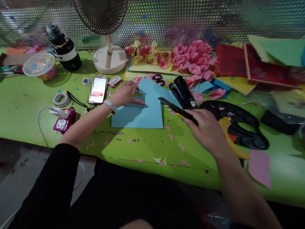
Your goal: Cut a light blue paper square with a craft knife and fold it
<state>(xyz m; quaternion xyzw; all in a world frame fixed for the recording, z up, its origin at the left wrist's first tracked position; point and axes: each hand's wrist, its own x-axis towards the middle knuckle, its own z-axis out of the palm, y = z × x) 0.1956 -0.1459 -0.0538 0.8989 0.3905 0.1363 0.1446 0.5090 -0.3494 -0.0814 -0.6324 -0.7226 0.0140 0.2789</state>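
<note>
Scraps (172, 137) of pink paper litter the table (16, 121) near my edge. R hand (208, 130) comes next, fingers curled round one end of the ruler (175, 109), pinching it. The ruler's far tip sits at the right edge of the blue sheet (141, 113), which lies flat mid-table. L hand (125, 95) is pressed flat on the sheet's top left, fingers close together.

Risks as I judge them: L hand pins only one corner, so a nudge from the ruler could skew the sheet. I grip the ruler at its very end, so the tip may wobble. The stapler (184, 92), just beyond it, could get knocked. Phone (98, 90) is left of L hand, scissors (158, 79) behind the sheet, fan (107, 59) and flowers (192, 56) at the back.
</note>
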